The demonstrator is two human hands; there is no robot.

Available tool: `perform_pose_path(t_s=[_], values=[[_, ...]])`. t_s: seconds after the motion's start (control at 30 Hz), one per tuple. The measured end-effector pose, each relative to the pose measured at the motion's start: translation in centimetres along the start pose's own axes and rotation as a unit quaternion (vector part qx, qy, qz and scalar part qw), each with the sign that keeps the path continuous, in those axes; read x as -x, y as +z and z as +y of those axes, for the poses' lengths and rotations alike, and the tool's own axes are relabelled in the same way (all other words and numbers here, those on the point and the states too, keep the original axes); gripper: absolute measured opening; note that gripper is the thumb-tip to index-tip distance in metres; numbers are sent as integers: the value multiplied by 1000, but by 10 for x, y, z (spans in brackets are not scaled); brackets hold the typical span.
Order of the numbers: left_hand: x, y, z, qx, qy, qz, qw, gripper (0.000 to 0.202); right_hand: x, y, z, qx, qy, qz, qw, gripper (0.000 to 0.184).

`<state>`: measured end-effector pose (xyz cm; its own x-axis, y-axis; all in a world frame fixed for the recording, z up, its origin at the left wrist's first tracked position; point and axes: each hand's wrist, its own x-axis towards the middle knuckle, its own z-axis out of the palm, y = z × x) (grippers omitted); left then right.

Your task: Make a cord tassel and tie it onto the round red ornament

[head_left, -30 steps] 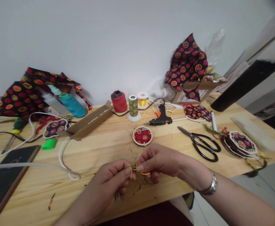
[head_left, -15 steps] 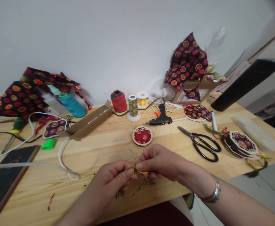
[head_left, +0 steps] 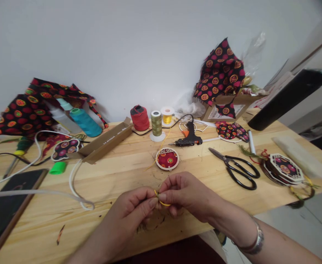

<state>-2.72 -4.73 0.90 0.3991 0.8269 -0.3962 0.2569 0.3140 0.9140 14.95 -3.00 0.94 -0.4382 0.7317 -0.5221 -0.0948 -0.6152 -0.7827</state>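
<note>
My left hand (head_left: pixel 134 209) and my right hand (head_left: pixel 184 193) meet just above the near edge of the wooden table (head_left: pixel 116 176). Both pinch a thin yellow cord (head_left: pixel 162 202) with a small green knot between thumb and forefinger. The cord loops under my right fingers. A thin yellow strand runs from the hands up toward a round red fabric ornament (head_left: pixel 167 158) lying a little beyond them. A silver watch band sits on my right wrist.
Black scissors (head_left: pixel 236 167) lie right of the ornament, a glue gun (head_left: pixel 188 136) behind it. Red (head_left: pixel 140 118), green (head_left: pixel 156 124) and yellow (head_left: pixel 166 115) spools stand at the back. An open cardboard box (head_left: pixel 105 141), white cable (head_left: pixel 75 187) and dark tablet (head_left: pixel 6 207) occupy the left.
Both hands have shifted slightly toward me and to the right while still pinching the yellow cord; the loop under my right fingers looks smaller.
</note>
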Motion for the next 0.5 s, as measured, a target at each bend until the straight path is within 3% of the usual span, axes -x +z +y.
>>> perform_pose_path(t_s=[0.2, 0.4, 0.5], values=[[1, -1, 2, -8, 2, -11, 1000, 25, -3, -2, 7, -53, -21, -21, 998, 34], [1, 0, -5, 15, 8, -2, 1000, 27, 0, 5, 5, -33, -38, 8, 999, 27], [0, 1, -8, 33, 11, 13, 999, 27, 3, 5, 3, -19, -60, -5, 998, 34]])
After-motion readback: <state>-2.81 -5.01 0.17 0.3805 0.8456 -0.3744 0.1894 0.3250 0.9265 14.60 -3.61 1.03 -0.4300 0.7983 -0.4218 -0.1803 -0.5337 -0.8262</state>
